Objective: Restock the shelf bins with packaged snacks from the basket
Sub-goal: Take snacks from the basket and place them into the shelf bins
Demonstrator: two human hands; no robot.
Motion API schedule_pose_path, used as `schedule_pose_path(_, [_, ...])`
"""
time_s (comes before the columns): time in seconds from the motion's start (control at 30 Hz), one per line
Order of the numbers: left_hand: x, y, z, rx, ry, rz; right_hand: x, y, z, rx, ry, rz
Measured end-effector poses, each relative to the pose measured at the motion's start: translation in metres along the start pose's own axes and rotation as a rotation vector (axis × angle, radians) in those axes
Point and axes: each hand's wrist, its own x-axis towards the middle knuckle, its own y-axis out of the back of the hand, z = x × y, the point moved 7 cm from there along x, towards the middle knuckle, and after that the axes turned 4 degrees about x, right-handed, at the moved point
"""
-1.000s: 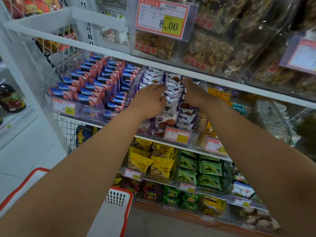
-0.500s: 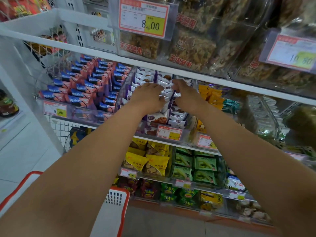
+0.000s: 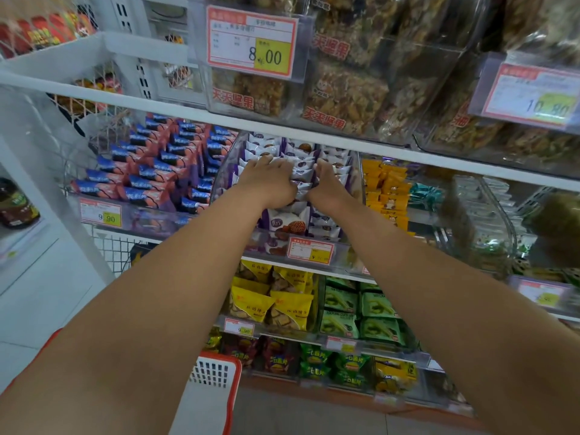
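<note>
Since a second ago my two hands have drawn closer together over the middle bin; they were apart at its two sides, and now they nearly meet. Both arms reach straight forward and up, palms down. My left hand (image 3: 269,178) lies on the white and purple snack packs (image 3: 301,164), fingers spread narrow and slightly bent, tips pressing the packs; whether any pack is pinched I cannot tell. My right hand (image 3: 328,183) sits just beside it, fingers curled down among the packs, and their grip is hidden from me.

The packs stand in rows on edge in the clear bin (image 3: 361,183), faces tilted toward me, their long axes running left to right across the bin.

Left of this bin are blue and red packs (image 3: 157,171); to the right, orange packs (image 3: 386,189). The shelf edge (image 3: 188,113) above crosses just over my fingers, with nut bars (image 3: 342,95) and an 8.00 price tag (image 3: 251,40) over it. The red-rimmed white basket (image 3: 216,381) sits low between my forearms.
</note>
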Motion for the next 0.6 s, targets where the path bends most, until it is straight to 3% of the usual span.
schedule_pose_path(0.17, [-0.004,0.006,0.005,-0.048,-0.049,0.038,-0.003,0.013,-0.010,0.037,0.055,0.075])
schedule_pose_path(0.27, [-0.015,0.014,0.006,-0.094,-0.064,0.114,-0.015,0.015,-0.013,0.216,0.083,0.075])
schedule_pose_path(0.43, [-0.067,0.020,0.005,-0.229,-0.114,0.353,-0.072,0.005,-0.010,0.515,0.165,0.097])
schedule_pose_path(0.6, [-0.156,0.013,-0.014,-0.324,-0.095,0.596,-0.148,-0.027,-0.014,0.404,0.293,0.119])
